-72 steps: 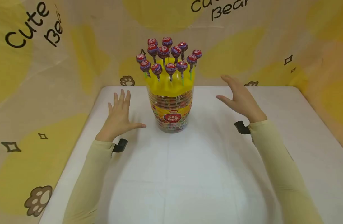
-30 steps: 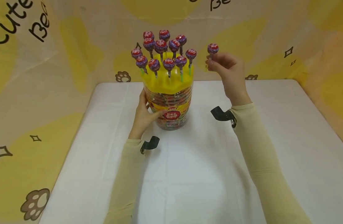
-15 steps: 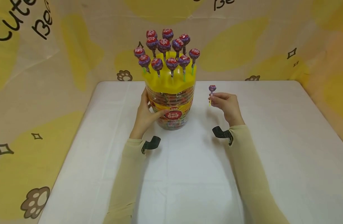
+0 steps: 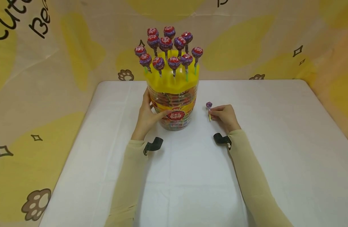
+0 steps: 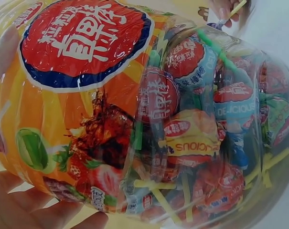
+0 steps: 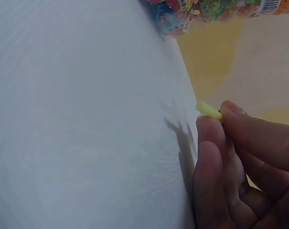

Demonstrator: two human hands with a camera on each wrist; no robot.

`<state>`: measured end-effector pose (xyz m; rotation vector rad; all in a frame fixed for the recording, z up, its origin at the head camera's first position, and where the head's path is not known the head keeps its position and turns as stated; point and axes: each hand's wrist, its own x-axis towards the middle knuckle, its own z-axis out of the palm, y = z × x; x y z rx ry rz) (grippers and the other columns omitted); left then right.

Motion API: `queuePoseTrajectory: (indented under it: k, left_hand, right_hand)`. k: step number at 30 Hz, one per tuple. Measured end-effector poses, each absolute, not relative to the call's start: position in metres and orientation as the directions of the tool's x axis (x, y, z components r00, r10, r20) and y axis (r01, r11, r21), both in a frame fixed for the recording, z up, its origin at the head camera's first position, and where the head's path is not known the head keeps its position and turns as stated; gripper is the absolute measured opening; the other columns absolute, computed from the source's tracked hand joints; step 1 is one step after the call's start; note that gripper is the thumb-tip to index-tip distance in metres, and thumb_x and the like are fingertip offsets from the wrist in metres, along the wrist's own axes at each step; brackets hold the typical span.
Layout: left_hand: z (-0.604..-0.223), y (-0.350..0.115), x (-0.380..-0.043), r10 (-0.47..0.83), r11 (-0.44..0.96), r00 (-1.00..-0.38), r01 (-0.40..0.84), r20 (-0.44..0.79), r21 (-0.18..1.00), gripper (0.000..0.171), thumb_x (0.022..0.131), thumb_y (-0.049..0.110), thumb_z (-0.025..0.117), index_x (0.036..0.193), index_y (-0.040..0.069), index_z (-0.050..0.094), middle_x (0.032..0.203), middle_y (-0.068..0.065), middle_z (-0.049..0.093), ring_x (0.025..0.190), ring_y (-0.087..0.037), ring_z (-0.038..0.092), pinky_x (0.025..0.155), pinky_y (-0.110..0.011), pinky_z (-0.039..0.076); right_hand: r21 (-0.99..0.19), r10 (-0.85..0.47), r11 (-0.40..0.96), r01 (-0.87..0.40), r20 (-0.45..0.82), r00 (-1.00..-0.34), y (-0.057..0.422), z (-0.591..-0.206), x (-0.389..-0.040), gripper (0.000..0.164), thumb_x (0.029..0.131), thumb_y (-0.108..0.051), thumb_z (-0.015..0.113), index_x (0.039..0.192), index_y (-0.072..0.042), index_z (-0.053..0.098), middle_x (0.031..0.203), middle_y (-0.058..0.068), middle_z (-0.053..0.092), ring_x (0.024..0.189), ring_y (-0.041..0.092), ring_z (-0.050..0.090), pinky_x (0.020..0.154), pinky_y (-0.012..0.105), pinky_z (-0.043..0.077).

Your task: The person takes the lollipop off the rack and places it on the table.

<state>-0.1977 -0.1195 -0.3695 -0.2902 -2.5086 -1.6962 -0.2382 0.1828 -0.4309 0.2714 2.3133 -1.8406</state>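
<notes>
A clear ribbed candy jar (image 4: pixel 174 101) stands on the table, its yellow lid (image 4: pixel 165 84) studded with several upright lollipops (image 4: pixel 165 43) in red and purple wrappers. My left hand (image 4: pixel 146 118) grips the jar's left side, thumb across the front label and fingers curled behind. To the right of the jar, my right hand (image 4: pixel 225 116) pinches a single lollipop (image 4: pixel 209 105) by its yellow stick, candy end up, low over the tabletop. In the right wrist view the stick's tip (image 6: pixel 210 110) pokes out between thumb and forefinger.
Wrapped lollipops (image 5: pixel 192 133) fill the jar behind its clear wall. The white table (image 4: pixel 174 189) meets a yellow and beige patterned cloth (image 4: pixel 236 41) behind and at the sides. Dark wrist cameras sit on both sleeves (image 4: pixel 247 167).
Both hands were open and apart from the jar. The left hand has come in and gripped it. The right hand has taken a lollipop from the lid's right side and brought it down.
</notes>
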Motion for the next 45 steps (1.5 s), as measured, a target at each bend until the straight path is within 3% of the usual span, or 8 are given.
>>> queuePoseTrajectory:
  k: [14, 24, 30, 35, 45]
  left_hand:
    - [-0.3673, -0.1204, -0.1970, 0.104, 0.378, -0.975, 0.223, 0.198, 0.899, 0.101, 0.080, 0.024, 0.077, 0.151, 0.013, 0.007, 0.153, -0.007, 0.023, 0.139, -0.023, 0.024, 0.111, -0.048, 0.027]
    - [-0.3665, -0.1209, -0.1975, 0.106, 0.375, -0.972, 0.235, 0.211, 0.897, 0.101, 0.079, 0.023, 0.078, 0.151, 0.014, 0.007, 0.153, -0.007, 0.023, 0.139, -0.023, 0.025, 0.111, -0.047, 0.028]
    - [-0.3661, -0.1222, -0.1964, 0.106, 0.377, -0.970, 0.242, 0.219, 0.894, 0.102, 0.079, 0.023, 0.078, 0.151, 0.014, 0.007, 0.153, -0.007, 0.023, 0.139, -0.023, 0.025, 0.110, -0.047, 0.028]
    - [-0.3663, -0.1230, -0.1956, 0.111, 0.375, -0.974, 0.224, 0.197, 0.899, 0.101, 0.080, 0.023, 0.077, 0.151, 0.016, 0.006, 0.153, -0.006, 0.022, 0.139, -0.023, 0.024, 0.111, -0.047, 0.027]
    - [-0.3656, -0.1220, -0.1974, 0.116, 0.366, -0.976, 0.216, 0.186, 0.905, 0.100, 0.080, 0.023, 0.077, 0.151, 0.015, 0.007, 0.153, -0.007, 0.023, 0.139, -0.023, 0.024, 0.111, -0.048, 0.027]
  right_hand:
    - [-0.953, 0.056, 0.178, 0.247, -0.241, -0.969, 0.1818, -0.4352, -0.2383, 0.031, 0.082, 0.001, 0.070, 0.104, 0.020, 0.061, 0.067, -0.002, 0.065, 0.057, 0.005, 0.063, 0.058, 0.017, 0.054]
    - [-0.886, 0.066, 0.403, 0.228, -0.220, -0.973, 0.1814, -0.4309, -0.2376, 0.028, 0.081, -0.015, 0.076, 0.093, 0.010, 0.069, 0.061, -0.003, 0.063, 0.052, 0.003, 0.057, 0.052, 0.014, 0.050]
    - [-0.876, 0.039, 0.442, 0.191, -0.194, -0.980, 0.1810, -0.4288, -0.2369, 0.027, 0.082, -0.016, 0.075, 0.090, 0.009, 0.069, 0.061, -0.002, 0.064, 0.052, 0.004, 0.058, 0.051, 0.015, 0.050]
    - [-0.894, 0.022, 0.402, 0.199, -0.208, -0.978, 0.1825, -0.4320, -0.2372, 0.028, 0.082, -0.014, 0.074, 0.093, 0.011, 0.068, 0.063, -0.002, 0.064, 0.054, 0.005, 0.059, 0.053, 0.015, 0.051]
    - [-0.959, -0.014, 0.185, 0.213, -0.219, -0.976, 0.1888, -0.4382, -0.2370, 0.022, 0.083, -0.001, 0.070, 0.098, 0.015, 0.065, 0.070, -0.001, 0.067, 0.061, 0.007, 0.063, 0.059, 0.017, 0.054]
